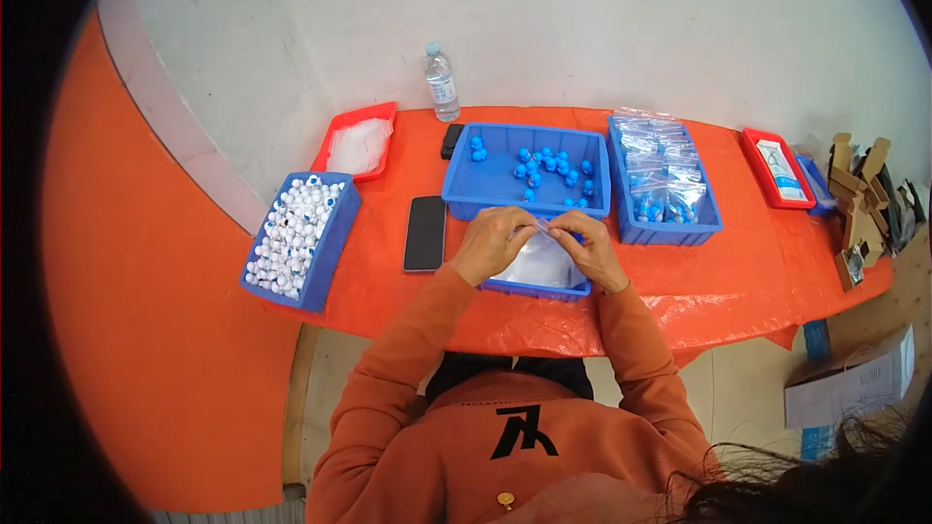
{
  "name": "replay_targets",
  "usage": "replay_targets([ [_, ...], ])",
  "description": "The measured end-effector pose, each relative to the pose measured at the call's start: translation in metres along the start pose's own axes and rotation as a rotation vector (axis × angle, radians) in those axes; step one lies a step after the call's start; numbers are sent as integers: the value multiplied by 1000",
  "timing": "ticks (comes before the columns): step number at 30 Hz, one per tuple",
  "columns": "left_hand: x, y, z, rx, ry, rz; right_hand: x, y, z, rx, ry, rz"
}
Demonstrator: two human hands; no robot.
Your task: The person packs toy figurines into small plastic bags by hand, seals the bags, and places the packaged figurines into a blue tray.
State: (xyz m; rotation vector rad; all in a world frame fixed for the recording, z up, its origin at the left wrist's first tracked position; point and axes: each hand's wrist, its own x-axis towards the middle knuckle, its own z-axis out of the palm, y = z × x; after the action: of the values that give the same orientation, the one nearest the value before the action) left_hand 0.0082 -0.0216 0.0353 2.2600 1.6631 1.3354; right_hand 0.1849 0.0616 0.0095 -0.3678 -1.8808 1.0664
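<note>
My left hand and my right hand pinch the top edge of a clear plastic zip bag between thumbs and fingers. The bag hangs over a small blue tray near the table's front edge, and I cannot tell whether anything is inside it. Just beyond my hands stands a larger blue bin with blue-and-white balls scattered over its floor. To the right, another blue bin holds several filled zip bags.
At the left are a blue bin full of mostly white balls, a red tray of clear bags, and a phone. A water bottle stands behind. A red tray and cardboard pieces lie at the right.
</note>
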Motion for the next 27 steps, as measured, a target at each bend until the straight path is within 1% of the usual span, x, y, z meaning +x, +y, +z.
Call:
replay_targets([
  [1, 3, 6, -2, 2, 2, 1, -1, 1, 0, 1, -1, -3],
  [5, 17, 40, -10, 539, 490, 145, 0, 7, -4, 98, 99, 109],
  [7, 3, 37, 0, 425, 486, 265, 1, 4, -4, 134, 103, 112],
  [8, -2, 36, 8, 428, 489, 272, 1, 3, -3, 174, 102, 121],
  [10, -12, 39, 27, -85, 255, -179, -3, 1, 1, 251, 94, 152],
  [11, -14, 40, 31, -86, 256, -178, -6, 2, 2, 250, 94, 151],
  [15, -12, 39, 40, -398, 175, -473, -8, 10, 4, 311, -19, 177],
  [16, -13, 39, 41, -397, 177, -474, -8, 8, 4, 311, -20, 177],
  [20, -15, 32, 35, -666, 175, -488, -7, -3, 7, 420, -62, 311],
  [21, -15, 31, 33, -666, 174, -492, -7, -3, 7, 421, -62, 315],
  [25, -14, 24, 22, -601, 42, -570, -6, -1, 7, 520, -114, 347],
  [26, -14, 23, 21, -601, 44, -574, -5, -1, 7, 521, -117, 350],
  [27, -14, 24, 19, -454, 37, -505, -5, -2, 7, 509, -112, 365],
])
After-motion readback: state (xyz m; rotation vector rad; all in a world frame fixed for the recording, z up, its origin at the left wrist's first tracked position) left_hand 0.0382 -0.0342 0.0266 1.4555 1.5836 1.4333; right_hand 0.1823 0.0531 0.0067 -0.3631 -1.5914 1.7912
